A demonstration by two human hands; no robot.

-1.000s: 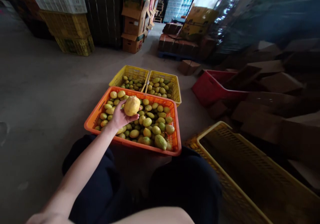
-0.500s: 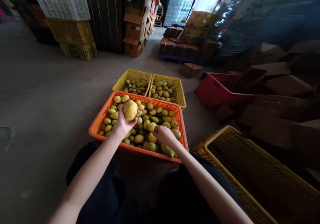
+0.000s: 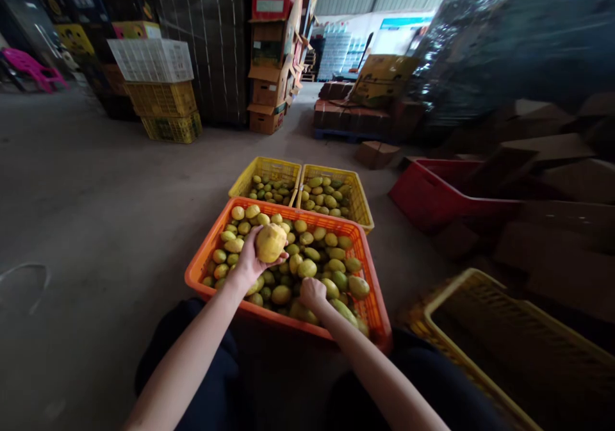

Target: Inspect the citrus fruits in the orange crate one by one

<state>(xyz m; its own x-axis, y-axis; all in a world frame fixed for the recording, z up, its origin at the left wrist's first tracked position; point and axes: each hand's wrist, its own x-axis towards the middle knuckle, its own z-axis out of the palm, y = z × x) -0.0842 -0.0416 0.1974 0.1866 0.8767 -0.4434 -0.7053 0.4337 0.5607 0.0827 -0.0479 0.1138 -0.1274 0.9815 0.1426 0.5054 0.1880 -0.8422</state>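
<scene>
1. Here, a slatted orange plastic crate [image 3: 377, 290] stands on the grey floor [image 3: 120, 207] before the person's knees, between them and two yellow plastic crates [image 3: 241, 178] of fruit touching its far side.
2. Rightward lie a tapered yellow plastic crate [image 3: 468, 364], a red plastic crate [image 3: 420, 194] and brown cardboard boxes [image 3: 557, 226] in a dim heap; a white lattice crate [image 3: 154, 59] tops a stack farther left.
3. The left hand [image 3: 250, 263] has its fingers curved around a large, lumpy, matte yellow fruit [image 3: 270, 243], held above the orange crate and hiding some of its contents.
4. The right hand [image 3: 313, 292] is loosely curled, low over the crate's near half; its fingertips are hidden, so I cannot tell whether it grips anything.
5. Beneath both, smooth oval green-yellow fruits [image 3: 307, 268] lie heaped.
</scene>
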